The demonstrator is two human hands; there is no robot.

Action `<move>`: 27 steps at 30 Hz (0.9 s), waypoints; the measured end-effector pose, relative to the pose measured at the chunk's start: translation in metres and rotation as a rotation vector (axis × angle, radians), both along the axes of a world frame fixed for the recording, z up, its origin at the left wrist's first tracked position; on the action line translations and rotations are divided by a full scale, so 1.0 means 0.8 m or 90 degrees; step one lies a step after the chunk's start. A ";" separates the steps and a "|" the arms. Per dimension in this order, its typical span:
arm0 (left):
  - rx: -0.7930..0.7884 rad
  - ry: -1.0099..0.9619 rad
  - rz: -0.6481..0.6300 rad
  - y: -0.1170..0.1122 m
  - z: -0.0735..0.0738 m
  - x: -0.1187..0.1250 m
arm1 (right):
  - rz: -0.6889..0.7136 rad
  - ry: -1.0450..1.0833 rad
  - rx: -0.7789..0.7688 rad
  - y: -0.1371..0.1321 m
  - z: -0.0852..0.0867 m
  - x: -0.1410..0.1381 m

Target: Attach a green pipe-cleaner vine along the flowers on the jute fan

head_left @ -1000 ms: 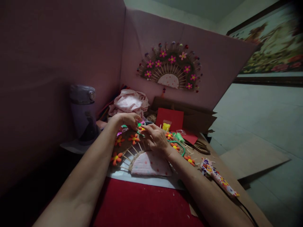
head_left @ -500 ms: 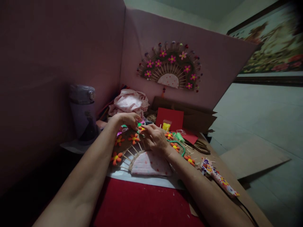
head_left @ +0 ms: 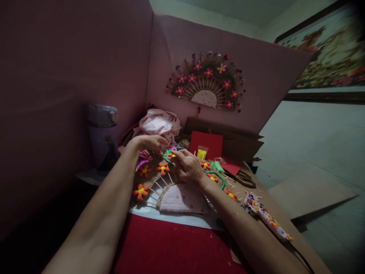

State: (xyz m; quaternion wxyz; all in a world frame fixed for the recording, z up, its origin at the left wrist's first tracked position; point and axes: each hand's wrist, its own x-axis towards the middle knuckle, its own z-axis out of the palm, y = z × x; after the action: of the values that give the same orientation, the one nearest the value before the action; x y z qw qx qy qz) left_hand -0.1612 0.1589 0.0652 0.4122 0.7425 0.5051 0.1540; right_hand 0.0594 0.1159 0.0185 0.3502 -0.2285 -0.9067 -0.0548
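Note:
A half-round fan of cardboard, sticks and twine lies flat, with a dotted cloth half-circle (head_left: pixel 182 198) at its base and orange clay flowers (head_left: pixel 140 191) round its arc. Along the arc runs a thin green clay strip (head_left: pixel 169 161), which spans the gap between my hands. My left hand (head_left: pixel 152 144) is closed in a pinch on the strip's left part, above the fan's upper edge. Over the fan's middle, my right hand (head_left: pixel 188 165) bends its fingers onto the same strip; its fingertips are partly hidden.
A lidded bottle (head_left: pixel 103 137) stands at left. Crumpled dotted cloth (head_left: pixel 159 123), red card (head_left: pixel 205 146), a bag of yellow clay (head_left: pixel 202 153) and green clay (head_left: pixel 218 166) lie behind. At right is a flower-patterned corded tool (head_left: pixel 266 216). A finished fan (head_left: pixel 204 97) hangs on the panel.
My left hand has drawn slightly left and away from my right fingers, so more of the green strip shows between them. The whole view has shifted a little.

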 end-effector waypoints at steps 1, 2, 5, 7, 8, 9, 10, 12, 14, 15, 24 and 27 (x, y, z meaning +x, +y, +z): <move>-0.012 -0.001 0.013 -0.002 0.000 0.001 | 0.000 -0.010 0.005 0.001 0.000 -0.001; -0.024 0.002 0.023 -0.003 0.001 0.002 | 0.000 -0.020 0.012 0.002 0.000 -0.002; -0.041 0.008 0.036 -0.008 0.003 0.004 | 0.000 -0.044 0.034 0.004 0.001 -0.008; -0.046 0.001 0.041 -0.010 0.004 0.004 | -0.003 -0.050 0.041 0.005 0.002 -0.012; -0.047 -0.005 0.041 -0.010 0.004 0.004 | -0.006 -0.052 0.042 0.006 0.002 -0.014; -0.048 -0.011 0.038 -0.009 0.003 0.004 | -0.008 -0.057 0.042 0.007 0.002 -0.017; -0.048 -0.016 0.035 -0.009 0.003 0.004 | -0.011 -0.064 0.043 0.007 0.003 -0.019; -0.046 -0.020 0.028 -0.009 0.001 0.005 | -0.016 -0.081 0.042 0.008 0.003 -0.022; -0.040 -0.023 0.027 -0.010 0.000 0.008 | -0.020 -0.085 0.040 0.007 0.003 -0.024; -0.037 -0.026 0.026 -0.010 0.000 0.009 | -0.024 -0.080 0.038 0.007 0.003 -0.024; -0.015 -0.051 0.037 -0.013 -0.001 0.002 | -0.036 -0.042 0.014 -0.001 0.011 -0.029; -0.010 -0.046 0.050 -0.018 0.000 0.002 | -0.035 -0.076 0.023 0.001 0.007 -0.031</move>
State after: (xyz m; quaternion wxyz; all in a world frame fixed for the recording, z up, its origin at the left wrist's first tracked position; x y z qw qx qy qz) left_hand -0.1595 0.1449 0.0651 0.4293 0.7127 0.5202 0.1928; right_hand 0.0347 0.1169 0.0237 0.2982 -0.2434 -0.9181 -0.0945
